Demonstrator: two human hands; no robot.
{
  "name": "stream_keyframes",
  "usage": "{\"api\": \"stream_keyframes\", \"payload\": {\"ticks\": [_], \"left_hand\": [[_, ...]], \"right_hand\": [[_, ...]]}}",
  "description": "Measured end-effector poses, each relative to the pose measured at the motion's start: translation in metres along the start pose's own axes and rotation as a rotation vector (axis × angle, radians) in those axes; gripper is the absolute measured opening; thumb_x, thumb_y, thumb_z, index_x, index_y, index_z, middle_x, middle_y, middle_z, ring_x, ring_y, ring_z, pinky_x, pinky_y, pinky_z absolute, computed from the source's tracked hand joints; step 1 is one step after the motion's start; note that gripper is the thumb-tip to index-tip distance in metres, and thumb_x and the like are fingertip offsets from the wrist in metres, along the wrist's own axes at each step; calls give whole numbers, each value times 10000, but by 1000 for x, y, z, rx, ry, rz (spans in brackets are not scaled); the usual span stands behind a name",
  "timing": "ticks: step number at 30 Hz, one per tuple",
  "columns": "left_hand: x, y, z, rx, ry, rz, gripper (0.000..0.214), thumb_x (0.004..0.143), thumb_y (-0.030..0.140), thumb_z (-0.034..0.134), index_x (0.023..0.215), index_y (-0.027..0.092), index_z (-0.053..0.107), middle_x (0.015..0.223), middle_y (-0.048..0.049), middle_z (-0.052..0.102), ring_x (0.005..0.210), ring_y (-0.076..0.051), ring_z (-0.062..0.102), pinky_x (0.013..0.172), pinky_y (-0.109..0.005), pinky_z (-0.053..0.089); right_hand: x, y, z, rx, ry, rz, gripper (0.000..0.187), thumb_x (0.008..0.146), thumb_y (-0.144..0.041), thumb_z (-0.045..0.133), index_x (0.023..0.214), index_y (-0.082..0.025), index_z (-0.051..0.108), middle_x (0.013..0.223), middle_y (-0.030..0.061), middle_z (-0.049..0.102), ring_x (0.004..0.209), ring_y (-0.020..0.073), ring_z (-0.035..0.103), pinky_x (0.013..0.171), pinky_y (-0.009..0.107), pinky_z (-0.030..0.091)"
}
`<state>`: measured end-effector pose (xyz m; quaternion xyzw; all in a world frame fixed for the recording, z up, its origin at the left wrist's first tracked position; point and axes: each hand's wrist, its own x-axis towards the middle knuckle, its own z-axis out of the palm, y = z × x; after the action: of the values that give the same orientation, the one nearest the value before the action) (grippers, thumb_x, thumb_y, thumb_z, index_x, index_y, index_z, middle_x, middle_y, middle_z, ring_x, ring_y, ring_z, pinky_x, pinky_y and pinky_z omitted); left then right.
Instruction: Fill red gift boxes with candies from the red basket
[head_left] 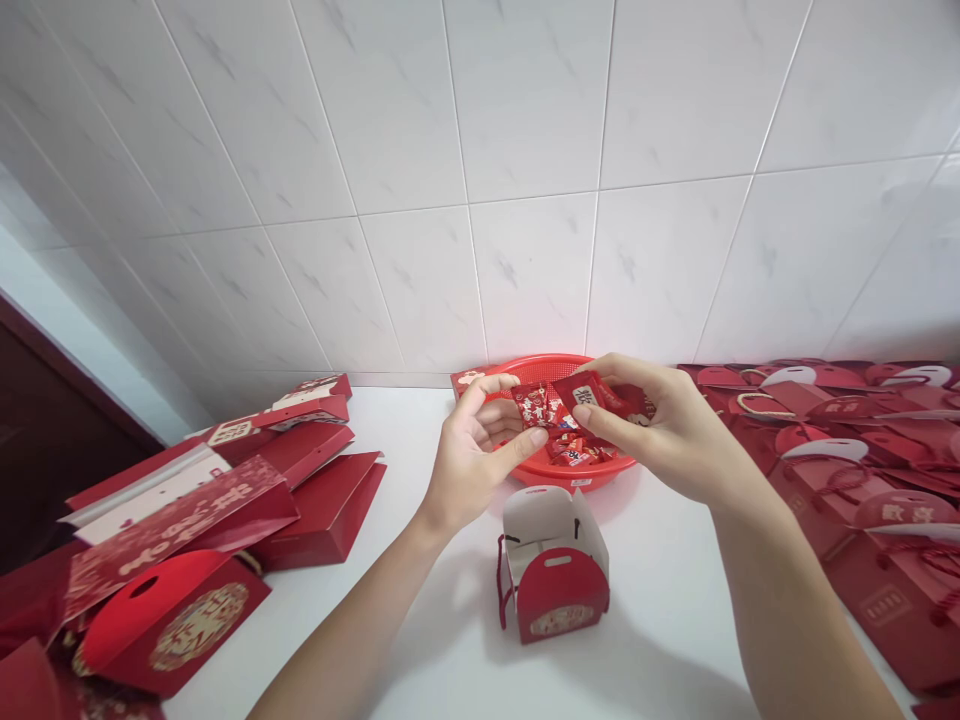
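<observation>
My left hand (472,455) pinches a small red candy packet (534,405) between thumb and fingers. My right hand (667,430) grips another red candy packet (581,392) right beside it. Both hands hover over the near rim of a red plastic basket (592,472) that holds several more red wrapped candies (574,452). Just below the hands, an open red gift box (555,565) with a white inside and a cord handle stands upright on the white table (420,620).
A heap of flat and folded red gift boxes (225,510) lies at the left. Rows of finished red gift boxes (855,470) fill the right side. A white tiled wall (487,180) stands behind the table. A dark doorway (45,440) is at far left.
</observation>
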<state>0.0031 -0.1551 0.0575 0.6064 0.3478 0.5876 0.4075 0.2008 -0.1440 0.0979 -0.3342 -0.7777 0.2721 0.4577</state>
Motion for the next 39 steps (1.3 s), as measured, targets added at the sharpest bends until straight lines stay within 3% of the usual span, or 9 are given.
{"api": "stream_keyframes", "payload": {"ticks": [6,12,15,20,28,35,39], "left_hand": [[0,-5,-1,30,-4,48,456,782,254,789,1154,246,526,1074,-44,698,846,-156,689,802,-301,578],[-1,-4,0,161,-17,130,121,866,268,691,948,184,722,947,-49,696,856,-160,655,805,-274,552],[-2,-1,1,177,-24,148,165,913,308,633,905,176,731,957,-55,693,914,-178,639,823,-276,534],[-1,0,1,191,-32,124,234,925,353,618,803,167,691,824,-25,635,799,-144,590,743,-247,500],[0,1,1,168,-37,106,200,918,343,622,856,169,700,829,-24,648,788,-142,598,729,-239,496],[1,3,-2,186,-21,86,163,883,291,616,793,164,664,777,-10,612,741,-133,548,682,-239,460],[1,2,-4,212,-75,46,143,864,274,605,782,165,649,755,-5,604,718,-130,534,669,-245,451]], "right_hand": [[2,1,-1,68,-6,28,187,819,-351,703,857,-181,635,664,-20,507,567,98,423,495,231,360],[4,8,2,227,-92,80,326,769,-452,765,901,-183,640,690,-24,522,571,96,471,476,218,395],[6,10,5,290,-135,86,349,768,-450,773,965,-188,653,711,-25,524,569,92,490,466,208,412],[8,13,7,301,-203,75,358,728,-413,820,946,-178,661,708,-38,492,542,64,445,440,187,383],[8,14,2,344,-310,75,249,947,-418,578,882,-182,623,629,-40,512,470,71,492,428,204,369],[6,13,-1,348,-265,138,239,945,-407,578,921,-176,635,653,-27,539,479,72,482,440,210,374],[6,11,-1,361,-242,151,275,955,-433,548,905,-175,629,666,-21,531,492,79,478,450,220,384]]}}
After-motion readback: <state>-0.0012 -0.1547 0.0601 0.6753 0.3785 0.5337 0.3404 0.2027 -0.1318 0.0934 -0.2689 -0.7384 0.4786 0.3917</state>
